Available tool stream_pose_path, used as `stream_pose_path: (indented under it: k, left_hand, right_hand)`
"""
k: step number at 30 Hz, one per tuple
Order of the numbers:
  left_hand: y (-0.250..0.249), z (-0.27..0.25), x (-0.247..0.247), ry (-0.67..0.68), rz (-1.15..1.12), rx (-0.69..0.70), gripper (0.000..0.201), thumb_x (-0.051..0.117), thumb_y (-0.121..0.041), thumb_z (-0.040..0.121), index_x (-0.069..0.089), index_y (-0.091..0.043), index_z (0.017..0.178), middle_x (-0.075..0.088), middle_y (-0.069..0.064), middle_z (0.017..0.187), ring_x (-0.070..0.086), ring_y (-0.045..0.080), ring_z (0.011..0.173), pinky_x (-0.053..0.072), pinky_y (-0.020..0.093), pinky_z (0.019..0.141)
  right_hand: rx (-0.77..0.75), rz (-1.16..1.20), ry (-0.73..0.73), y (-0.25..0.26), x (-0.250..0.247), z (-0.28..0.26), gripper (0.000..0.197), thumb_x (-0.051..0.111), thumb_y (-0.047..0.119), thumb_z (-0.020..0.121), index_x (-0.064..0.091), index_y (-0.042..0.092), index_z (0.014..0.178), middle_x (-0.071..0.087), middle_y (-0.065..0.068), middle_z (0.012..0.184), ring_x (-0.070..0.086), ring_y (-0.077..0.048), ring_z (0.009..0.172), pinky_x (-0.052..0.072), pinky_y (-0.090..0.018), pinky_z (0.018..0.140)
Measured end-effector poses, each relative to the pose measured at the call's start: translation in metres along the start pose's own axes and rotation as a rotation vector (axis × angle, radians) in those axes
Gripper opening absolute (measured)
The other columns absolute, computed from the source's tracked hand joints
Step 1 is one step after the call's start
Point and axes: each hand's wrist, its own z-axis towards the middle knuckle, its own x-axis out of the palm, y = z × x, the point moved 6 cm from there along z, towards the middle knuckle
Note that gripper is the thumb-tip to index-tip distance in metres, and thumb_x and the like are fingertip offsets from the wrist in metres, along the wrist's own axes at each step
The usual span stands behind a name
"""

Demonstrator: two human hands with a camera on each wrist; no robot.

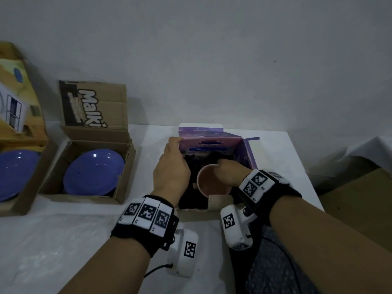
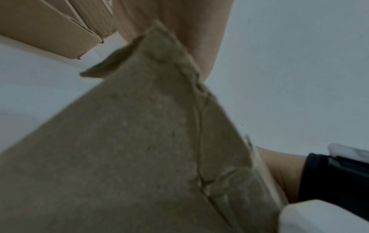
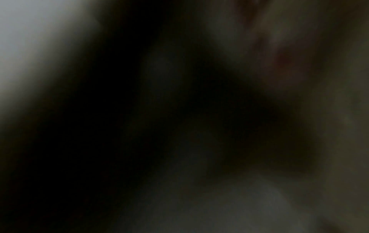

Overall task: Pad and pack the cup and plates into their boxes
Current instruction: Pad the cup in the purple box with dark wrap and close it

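A pinkish cup (image 1: 212,185) stands upright inside the open purple box (image 1: 214,143) at the table's middle, with dark padding (image 1: 191,166) around it. My left hand (image 1: 171,164) grips the box's left wall, fingers curled over its top edge. My right hand (image 1: 231,172) reaches into the box and holds the cup at its far right rim; its fingertips are hidden. In the left wrist view the box's brown wall (image 2: 139,141) fills the frame below my left hand (image 2: 175,23). The right wrist view is dark and blurred. A blue plate (image 1: 93,172) lies in the Malki carton (image 1: 80,198).
A second blue plate (image 1: 14,175) lies in another open carton (image 1: 27,187) at the far left. A sheet of clear bubble wrap (image 1: 53,251) lies on the white table near me. Brown cardboard (image 1: 360,209) stands off the table's right edge. The wall is close behind.
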Motion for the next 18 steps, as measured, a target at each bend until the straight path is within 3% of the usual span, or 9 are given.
stream_pose_path:
  k: [3, 5, 6, 7, 9, 11, 13, 15, 18]
  left_hand:
    - [-0.001, 0.000, -0.001, 0.002, -0.005, -0.011, 0.029, 0.037, -0.016, 0.095, 0.038, -0.024, 0.123, 0.059, 0.005, 0.113, 0.058, 0.028, 0.093, 0.037, 0.033, 0.070]
    - [-0.002, 0.001, 0.000, 0.006, -0.004, -0.023, 0.028, 0.037, -0.016, 0.095, 0.039, -0.024, 0.122, 0.059, 0.006, 0.113, 0.058, 0.029, 0.093, 0.037, 0.034, 0.070]
    - [-0.002, 0.002, 0.001, 0.005, -0.003, -0.030, 0.029, 0.037, -0.016, 0.095, 0.039, -0.024, 0.122, 0.059, 0.006, 0.112, 0.057, 0.029, 0.093, 0.037, 0.035, 0.070]
    - [-0.002, 0.002, 0.001, 0.004, -0.001, -0.036, 0.030, 0.037, -0.014, 0.094, 0.038, -0.024, 0.122, 0.059, 0.006, 0.112, 0.057, 0.029, 0.093, 0.036, 0.035, 0.069]
    - [-0.002, 0.001, 0.001, 0.000, 0.012, -0.037, 0.032, 0.037, -0.012, 0.093, 0.038, -0.023, 0.122, 0.058, 0.007, 0.112, 0.057, 0.030, 0.091, 0.034, 0.034, 0.068]
    - [-0.002, 0.001, 0.001, 0.000, 0.026, -0.031, 0.034, 0.037, -0.010, 0.092, 0.037, -0.023, 0.123, 0.058, 0.008, 0.113, 0.057, 0.030, 0.091, 0.034, 0.034, 0.067]
    - [-0.002, 0.001, 0.001, 0.004, 0.029, -0.029, 0.036, 0.037, -0.008, 0.091, 0.037, -0.023, 0.124, 0.058, 0.008, 0.113, 0.057, 0.030, 0.091, 0.034, 0.033, 0.068]
    - [-0.001, 0.001, 0.000, 0.006, 0.036, -0.034, 0.036, 0.038, -0.009, 0.091, 0.037, -0.024, 0.124, 0.059, 0.008, 0.112, 0.057, 0.030, 0.090, 0.035, 0.033, 0.068]
    - [-0.001, 0.002, 0.001, -0.004, 0.033, -0.030, 0.034, 0.037, -0.009, 0.092, 0.037, -0.023, 0.123, 0.059, 0.009, 0.110, 0.057, 0.031, 0.087, 0.034, 0.033, 0.066]
  right_hand:
    - [-0.097, -0.075, -0.243, 0.009, -0.020, -0.016, 0.038, 0.044, 0.016, 0.092, 0.047, 0.014, 0.130, 0.047, -0.014, 0.131, 0.048, -0.033, 0.118, 0.043, -0.038, 0.093]
    - [-0.115, -0.199, -0.480, 0.019, -0.040, -0.035, 0.035, 0.046, 0.021, 0.093, 0.047, 0.014, 0.127, 0.043, -0.013, 0.130, 0.043, -0.034, 0.121, 0.043, -0.041, 0.091]
    - [-0.082, -0.201, -0.508, 0.021, -0.046, -0.043, 0.034, 0.044, 0.028, 0.095, 0.048, 0.012, 0.125, 0.045, -0.014, 0.129, 0.045, -0.034, 0.119, 0.044, -0.040, 0.089]
    - [-0.028, -0.163, -0.441, 0.021, -0.047, -0.048, 0.040, 0.038, 0.038, 0.098, 0.048, 0.010, 0.125, 0.048, -0.016, 0.128, 0.048, -0.035, 0.117, 0.043, -0.039, 0.089]
    - [0.056, -0.073, -0.146, 0.017, -0.029, -0.045, 0.056, 0.024, 0.051, 0.099, 0.045, 0.011, 0.132, 0.051, -0.020, 0.131, 0.050, -0.035, 0.118, 0.040, -0.037, 0.093]
    - [0.119, 0.043, 0.025, 0.011, -0.009, -0.039, 0.065, 0.020, 0.057, 0.097, 0.031, 0.012, 0.143, 0.047, -0.022, 0.136, 0.049, -0.035, 0.122, 0.038, -0.035, 0.095]
    - [0.211, 0.193, 0.006, 0.001, 0.001, -0.031, 0.079, 0.024, 0.066, 0.091, 0.026, 0.005, 0.142, 0.051, -0.022, 0.131, 0.054, -0.034, 0.116, 0.040, -0.034, 0.087]
    - [0.231, 0.193, 0.002, 0.001, 0.003, -0.029, 0.083, 0.026, 0.068, 0.090, 0.024, 0.003, 0.141, 0.053, -0.021, 0.129, 0.055, -0.033, 0.114, 0.040, -0.034, 0.086]
    - [0.135, 0.164, 0.033, 0.005, -0.007, -0.031, 0.058, 0.021, 0.051, 0.099, 0.028, 0.018, 0.146, 0.049, -0.020, 0.135, 0.051, -0.032, 0.120, 0.038, -0.033, 0.095]
